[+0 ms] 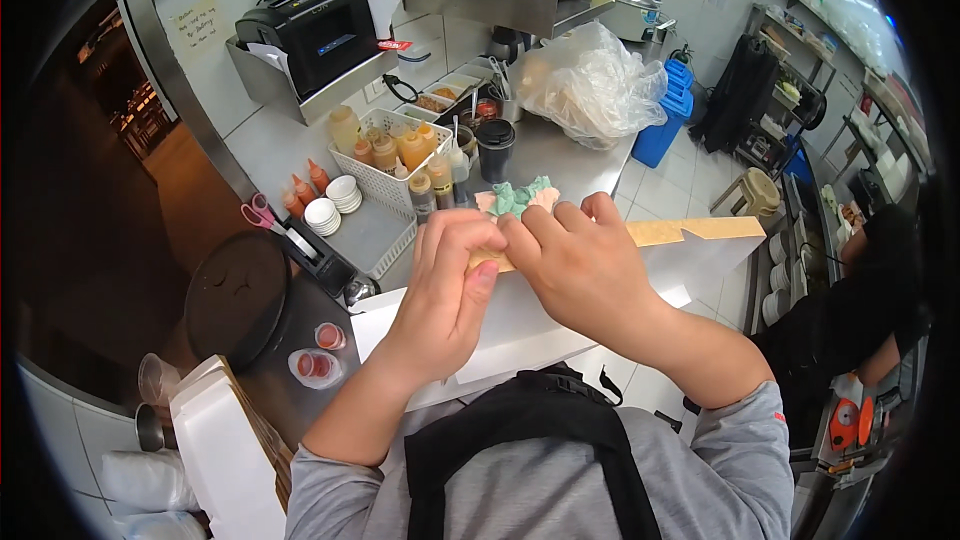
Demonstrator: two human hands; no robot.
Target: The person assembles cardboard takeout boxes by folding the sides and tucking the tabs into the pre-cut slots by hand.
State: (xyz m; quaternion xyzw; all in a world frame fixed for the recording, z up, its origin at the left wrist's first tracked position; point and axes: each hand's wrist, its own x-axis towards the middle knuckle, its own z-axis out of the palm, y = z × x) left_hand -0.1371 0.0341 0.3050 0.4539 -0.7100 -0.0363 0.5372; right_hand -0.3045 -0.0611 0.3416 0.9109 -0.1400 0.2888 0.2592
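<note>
A folding cardboard box (700, 252), white on one face and brown on the other, stands in front of me over the counter edge. My left hand (440, 285) is closed on its upper edge, thumb towards me. Right beside it, my right hand (585, 265) has its fingers curled over the same edge, the knuckles up. Part of the brown strip shows between the hands; beyond my right hand it runs on to a notched end. White flaps spread below my wrists. Crumpled green and pink cloths (520, 198) lie just behind my fingers.
Sauce bottles fill a white basket (375, 130) near a black lidded cup (495, 148). Left are red sauce cups (330, 336), pink-handled scissors (262, 212) and stacked flat cardboard (215, 440). A plastic bag (595, 85) sits farther back. Someone in black (850, 310) works at right.
</note>
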